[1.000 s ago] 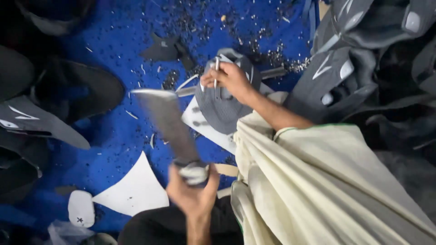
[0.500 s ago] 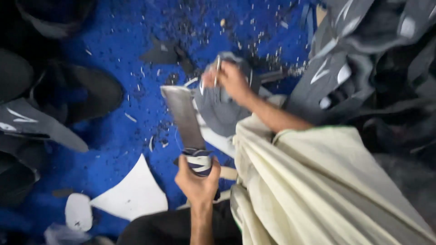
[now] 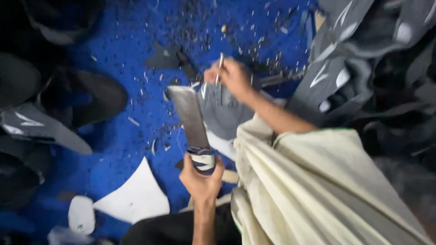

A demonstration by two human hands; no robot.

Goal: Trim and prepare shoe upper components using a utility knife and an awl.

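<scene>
If lifted, best taken at the taped handle (image 3: 202, 159), closed tight in the left hand (image 3: 200, 181). Broad blade (image 3: 190, 115): probably heavy, stiff, sharp; tilted above the blue floor (image 3: 127, 68), beside a soft grey piece (image 3: 225, 118). Right hand (image 3: 232, 77) pinching a thin metal pin (image 3: 220, 63).

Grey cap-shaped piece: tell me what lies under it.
The grey cap-shaped piece rests over a white sheet on the blue floor. The hand with the thin tool and the broad blade cover its edges; what lies directly beneath stays hidden.
</scene>
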